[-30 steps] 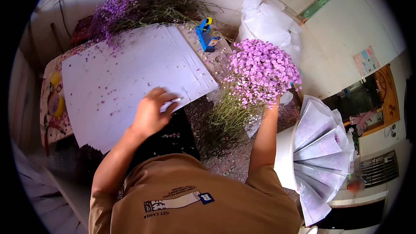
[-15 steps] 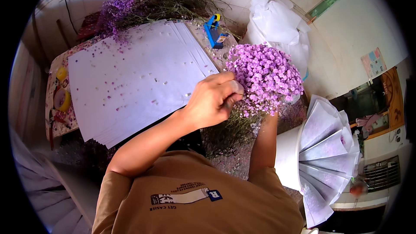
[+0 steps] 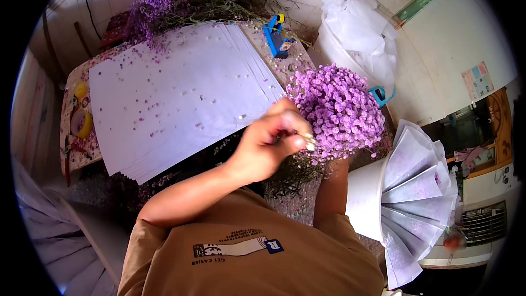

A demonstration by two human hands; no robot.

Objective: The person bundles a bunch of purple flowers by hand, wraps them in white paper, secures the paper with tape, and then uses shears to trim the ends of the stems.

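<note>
A round, dense bunch of small purple flowers (image 3: 339,112), which looks like baby's breath, stands up in front of me to the right. My right forearm runs up beneath it; the flower heads hide my right hand and its fingers, which hold the stems. At the left edge of the bunch is my left hand (image 3: 268,140), thumb and fingers pinched together, slightly smeared by motion. A small pale yellowish-white bit (image 3: 310,142), perhaps a withered blossom, shows at its fingertips.
White paper sheets (image 3: 164,98) strewn with fallen petals cover the table. Behind lie loose purple flowers (image 3: 159,5) and a blue tape dispenser (image 3: 276,38). Yellow tape rolls (image 3: 82,124) sit at left. A white bucket (image 3: 364,197) with paper-wrapped bundles (image 3: 411,192) stands at right.
My left hand has drawn slightly down the bunch's edge, and a pale bit now shows in its fingertips. The bunch has tilted and dropped slightly.
</note>
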